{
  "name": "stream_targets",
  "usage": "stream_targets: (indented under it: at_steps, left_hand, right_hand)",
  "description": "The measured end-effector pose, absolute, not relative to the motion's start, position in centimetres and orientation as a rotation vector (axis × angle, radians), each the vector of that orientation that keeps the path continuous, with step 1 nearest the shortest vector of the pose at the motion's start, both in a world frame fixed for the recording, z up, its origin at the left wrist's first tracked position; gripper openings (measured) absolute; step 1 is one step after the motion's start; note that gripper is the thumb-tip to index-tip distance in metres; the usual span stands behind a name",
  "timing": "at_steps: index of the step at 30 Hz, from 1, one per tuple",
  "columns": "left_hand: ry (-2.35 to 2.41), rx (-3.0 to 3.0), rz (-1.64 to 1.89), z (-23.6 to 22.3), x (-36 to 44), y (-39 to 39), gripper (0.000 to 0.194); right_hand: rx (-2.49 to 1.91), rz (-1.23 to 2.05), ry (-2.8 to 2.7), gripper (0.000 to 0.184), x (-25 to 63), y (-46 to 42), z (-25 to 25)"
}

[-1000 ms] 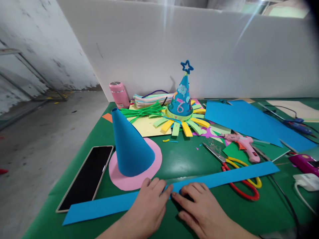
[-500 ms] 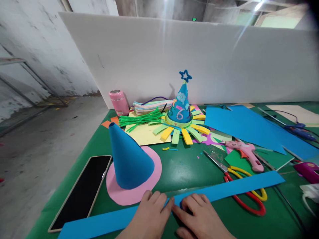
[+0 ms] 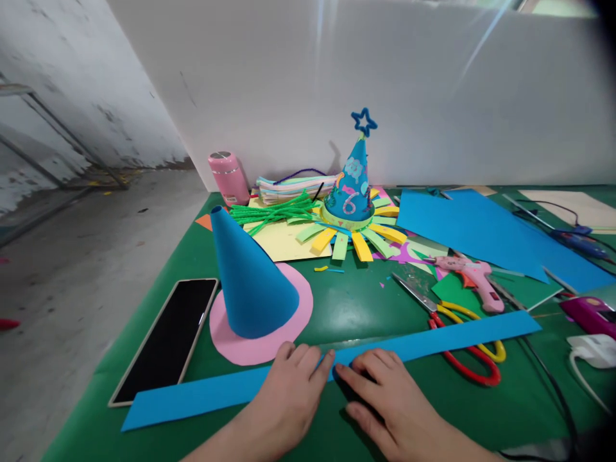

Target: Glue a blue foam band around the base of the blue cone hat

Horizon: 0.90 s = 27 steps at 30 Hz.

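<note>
A long blue paper strip [image 3: 462, 332] lies slantwise across the near table. My left hand [image 3: 298, 385] is closed on its middle, fingers bent over the strip and pressed close together. Just to the right, my right hand [image 3: 385, 391] rests its fingertips on the same strip; its fingers are apart and the thumb is spread towards me on the table. Beyond my left hand a blue paper cone [image 3: 255, 282] stands on a pink paper disc [image 3: 235, 350]. The strip's middle is partly hidden under my fingers.
The strip's left end overlaps a phone [image 3: 166, 340]; its right part crosses scissors [image 3: 474, 362]. A pink glue gun [image 3: 474, 276] lies behind them. Farther back are a decorated cone hat [image 3: 353, 186], green pipe cleaners [image 3: 274, 212], a pink bottle [image 3: 228, 178] and blue sheets [image 3: 466, 224].
The camera has tipped downward. My right thumb has spread farther from its fingers, and the two hands are slightly farther apart. Both stay on the strip's middle.
</note>
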<state>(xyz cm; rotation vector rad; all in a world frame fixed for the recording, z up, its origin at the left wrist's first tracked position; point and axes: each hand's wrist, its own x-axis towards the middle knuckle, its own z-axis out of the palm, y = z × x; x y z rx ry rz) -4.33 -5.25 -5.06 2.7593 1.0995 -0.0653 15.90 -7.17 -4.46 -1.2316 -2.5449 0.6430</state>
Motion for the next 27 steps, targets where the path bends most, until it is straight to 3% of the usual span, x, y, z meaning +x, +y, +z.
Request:
stream_targets:
  at_steps: [12, 18, 24, 27]
  left_hand:
    - [1.105, 2.766, 0.009, -5.5, -4.4, -5.2, 0.043]
    - [1.113, 2.802, -0.052, -5.6, -4.3, -5.3, 0.044]
    - [1.131, 2.838, -0.139, -5.0, -4.0, -5.2, 0.044]
    - [1.125, 2.813, -0.127, -4.7, -4.0, -5.2, 0.047]
  right_hand:
    - [-1.234, 0.667, -2.568, 0.033, 15.7, -7.1, -3.9]
    - [-1.228, 0.531, -2.609, 0.042, 15.5, -6.8, -4.7]
    - [-1.092, 0.423, -2.609, 0.028, 15.6, -6.6, -5.0]
    - [-1.141, 0.459, -2.559, 0.033, 15.6, -6.6, -4.9]
